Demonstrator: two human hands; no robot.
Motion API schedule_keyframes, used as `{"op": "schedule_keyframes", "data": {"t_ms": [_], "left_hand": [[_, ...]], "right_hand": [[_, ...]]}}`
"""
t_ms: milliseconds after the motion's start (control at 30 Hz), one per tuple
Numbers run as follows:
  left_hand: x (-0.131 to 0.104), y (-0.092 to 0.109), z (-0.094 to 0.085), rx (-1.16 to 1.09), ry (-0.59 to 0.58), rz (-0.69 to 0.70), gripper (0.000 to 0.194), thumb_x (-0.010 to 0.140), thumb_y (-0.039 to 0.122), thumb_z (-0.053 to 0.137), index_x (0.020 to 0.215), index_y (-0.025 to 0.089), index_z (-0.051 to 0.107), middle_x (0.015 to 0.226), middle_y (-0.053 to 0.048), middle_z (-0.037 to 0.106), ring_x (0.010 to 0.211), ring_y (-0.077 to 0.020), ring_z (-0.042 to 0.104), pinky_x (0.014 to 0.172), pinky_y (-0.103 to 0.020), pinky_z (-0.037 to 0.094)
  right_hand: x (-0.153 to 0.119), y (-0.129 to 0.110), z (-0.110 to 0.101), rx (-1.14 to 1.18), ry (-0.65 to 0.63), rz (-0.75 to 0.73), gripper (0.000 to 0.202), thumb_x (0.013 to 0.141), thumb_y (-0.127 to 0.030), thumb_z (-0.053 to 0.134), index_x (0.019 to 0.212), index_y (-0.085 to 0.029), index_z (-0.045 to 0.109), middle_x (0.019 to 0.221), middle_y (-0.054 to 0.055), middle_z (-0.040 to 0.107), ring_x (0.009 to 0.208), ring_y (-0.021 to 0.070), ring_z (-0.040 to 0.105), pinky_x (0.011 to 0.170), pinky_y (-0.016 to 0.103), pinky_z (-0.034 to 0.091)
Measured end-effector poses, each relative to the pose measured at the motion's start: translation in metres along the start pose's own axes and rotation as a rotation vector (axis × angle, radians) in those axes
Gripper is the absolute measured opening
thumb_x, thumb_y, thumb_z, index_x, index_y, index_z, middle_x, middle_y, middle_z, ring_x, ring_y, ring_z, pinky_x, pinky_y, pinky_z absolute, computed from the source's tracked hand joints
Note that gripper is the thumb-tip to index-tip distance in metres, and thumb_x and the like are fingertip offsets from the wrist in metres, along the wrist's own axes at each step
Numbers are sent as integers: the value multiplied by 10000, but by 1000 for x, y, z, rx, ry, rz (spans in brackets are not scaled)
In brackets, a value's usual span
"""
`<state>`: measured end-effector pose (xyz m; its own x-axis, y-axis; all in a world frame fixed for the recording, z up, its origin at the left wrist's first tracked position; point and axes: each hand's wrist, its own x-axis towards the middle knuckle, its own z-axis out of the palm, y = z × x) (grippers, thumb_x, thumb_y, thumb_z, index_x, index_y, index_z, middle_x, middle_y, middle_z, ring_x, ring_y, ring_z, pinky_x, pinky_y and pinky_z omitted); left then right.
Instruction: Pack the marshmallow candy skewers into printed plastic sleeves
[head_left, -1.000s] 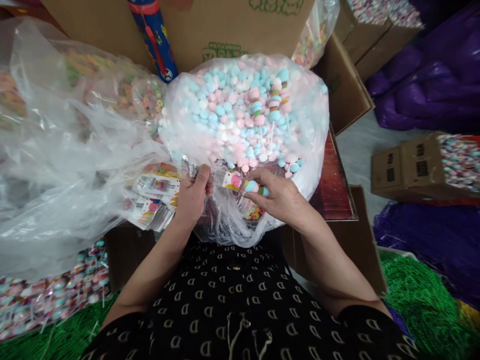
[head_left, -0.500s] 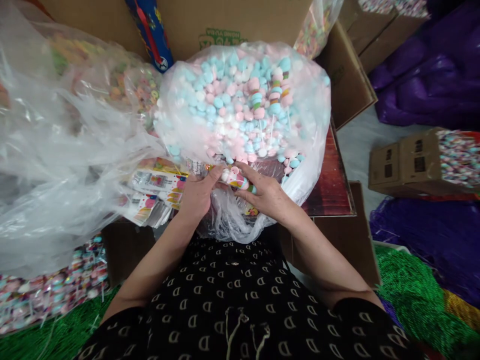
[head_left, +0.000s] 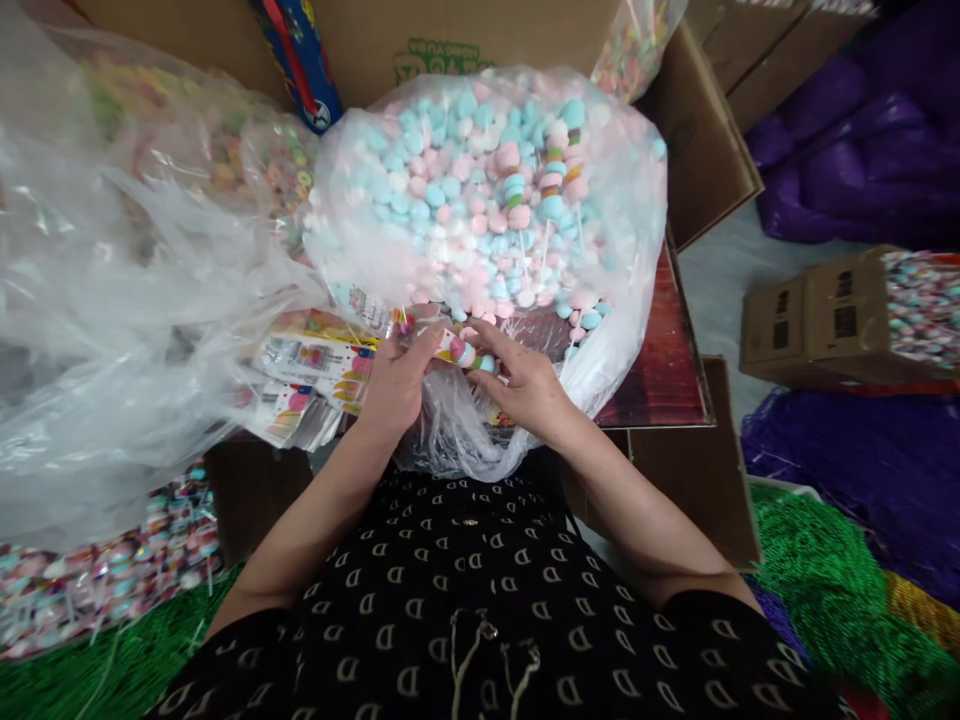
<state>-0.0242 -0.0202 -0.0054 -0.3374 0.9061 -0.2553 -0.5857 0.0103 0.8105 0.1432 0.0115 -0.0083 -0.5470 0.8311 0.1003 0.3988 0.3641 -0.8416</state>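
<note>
Between my two hands lies a small printed wrapper (head_left: 445, 346) with a candy skewer (head_left: 480, 362) of pink, blue and green pieces partly inside it. My left hand (head_left: 401, 375) pinches the wrapper with thumb and fingers. Curled round the skewer's other end is my right hand (head_left: 525, 385). Just beyond them a large clear bag (head_left: 637, 200) is full of pink, blue and white marshmallows (head_left: 435, 195). Several finished candy skewers (head_left: 514, 185) on white sticks rest on top of these. To the left of my left hand is a stack of printed wrappers (head_left: 315, 365).
A big plastic bag of ring-shaped gummies (head_left: 247, 170) fills the left side. Wrapped candies (head_left: 127, 570) lie at lower left. An open cardboard box (head_left: 705, 140) stands behind the red table edge (head_left: 667, 370). On the right are candy boxes (head_left: 810, 320), purple strands (head_left: 847, 470) and green strands (head_left: 825, 570).
The candy skewer has shifted slightly within my hands, and more of the wrapper's printed face now shows. Both hands stay in nearly the same place; the view has tilted a little.
</note>
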Motion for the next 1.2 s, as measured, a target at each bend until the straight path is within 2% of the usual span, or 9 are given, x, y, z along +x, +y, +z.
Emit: {"op": "schedule_keyframes", "data": {"t_ms": [200, 333, 500, 633, 700, 800, 933, 1067, 1200], "left_hand": [[14, 2, -10, -13, 74, -16, 320, 692, 346, 929, 875, 217, 701, 768, 1, 719, 635, -155, 692, 540, -262, 565], [21, 4, -18, -65, 44, 2, 285, 722, 338, 924, 886, 226, 721, 782, -10, 735, 643, -148, 686, 524, -240, 536], [15, 6, -14, -56, -55, -22, 233, 852, 353, 830, 1001, 212, 721, 812, -13, 760, 787, -169, 749, 709, -279, 588], [8, 8, -8, -41, -158, 6, 220, 872, 376, 812, 982, 209, 720, 868, -20, 788, 837, -172, 755, 789, -310, 585], [5, 9, -6, -43, -199, 32, 236, 860, 397, 821, 972, 208, 735, 878, -22, 794, 840, -178, 752, 798, -323, 584], [1, 17, -1, -35, -239, 41, 292, 820, 405, 854, 1019, 222, 744, 903, -31, 809, 855, -192, 754, 829, -346, 585], [-1, 35, 8, -4, -333, 54, 610, 781, 428, 888, 1319, 270, 647, 964, -54, 814, 1002, -239, 765, 937, -395, 571], [1, 54, 15, 17, -416, 113, 753, 742, 501, 905, 1396, 279, 603, 1096, -86, 789, 1222, -298, 707, 1058, -447, 539], [4, 75, 23, 38, -376, 206, 690, 718, 598, 885, 1293, 291, 659, 1194, -93, 770, 1199, -302, 717, 1003, -423, 584]], "right_hand": [[-11, 3, -20, 14, -32, 15, 722, 886, -394, 770, 1549, -247, 523, 1389, 129, 717, 1154, 296, 741, 992, 497, 621], [-29, 12, -33, -69, 6, 51, 342, 987, -383, 629, 1257, -214, 754, 1040, 82, 823, 867, 236, 782, 822, 391, 631], [-38, 12, -15, -23, 85, 2, 332, 1035, -405, 539, 1231, -230, 742, 871, 24, 805, 716, 167, 738, 684, 280, 587], [-37, 13, 9, -1, 276, -1, 245, 1002, -406, 596, 1079, -231, 748, 876, 38, 798, 681, 161, 709, 672, 280, 560], [-38, 14, 21, 107, 329, 46, 235, 984, -429, 622, 1040, -232, 738, 810, 26, 770, 649, 155, 678, 661, 286, 548], [-37, 13, 31, 455, 285, 189, 278, 934, -497, 684, 1025, -237, 720, 680, -23, 687, 521, 120, 557, 539, 261, 475], [-27, 5, 30, 887, 255, 331, 359, 798, -532, 828, 949, -226, 718, 625, -46, 650, 461, 85, 459, 445, 220, 354], [-15, -6, 21, 1043, 277, 313, 383, 730, -524, 887, 887, -218, 718, 573, -61, 615, 445, 71, 438, 452, 214, 332], [-12, -6, 16, 1065, 288, 278, 383, 725, -530, 886, 894, -225, 730, 567, -60, 606, 468, 79, 449, 461, 215, 352]]}}
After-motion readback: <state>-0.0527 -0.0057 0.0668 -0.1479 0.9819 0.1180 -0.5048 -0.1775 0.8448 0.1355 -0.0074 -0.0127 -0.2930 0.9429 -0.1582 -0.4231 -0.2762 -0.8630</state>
